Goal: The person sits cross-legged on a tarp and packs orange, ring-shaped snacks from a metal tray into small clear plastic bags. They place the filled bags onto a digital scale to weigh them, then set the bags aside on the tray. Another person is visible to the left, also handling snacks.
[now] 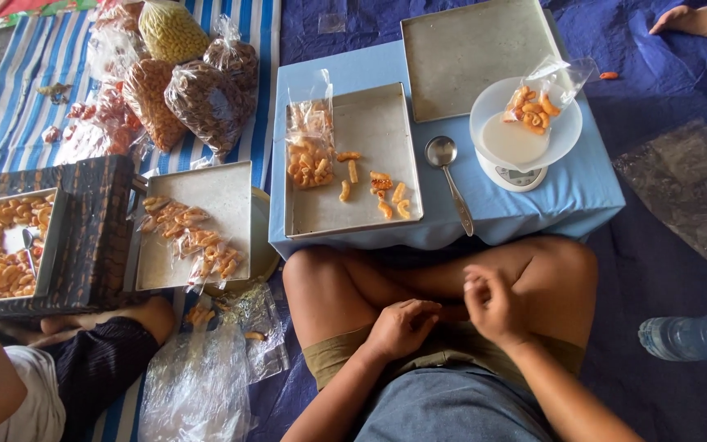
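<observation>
My left hand (401, 326) rests curled on my lap, holding nothing I can see. My right hand (493, 304) hovers just above my crossed legs with fingers loosely bent and nothing visible in it. In front of my knees a low blue table (583, 192) carries a metal tray (370, 131) with a small clear bag of orange snack pieces (310, 155) and loose pieces (386, 192). A metal spoon (448, 176) lies beside it. A white scale with a bowl (517, 139) holds another snack bag (533, 102).
An empty metal tray (472, 49) lies at the table's far side. To the left, another person's legs (92, 360), a tray of filled bags (194, 229), a dark box of snacks (10, 241), big snack bags (182, 78), empty plastic bags (198, 385). A water bottle (693, 336) at right.
</observation>
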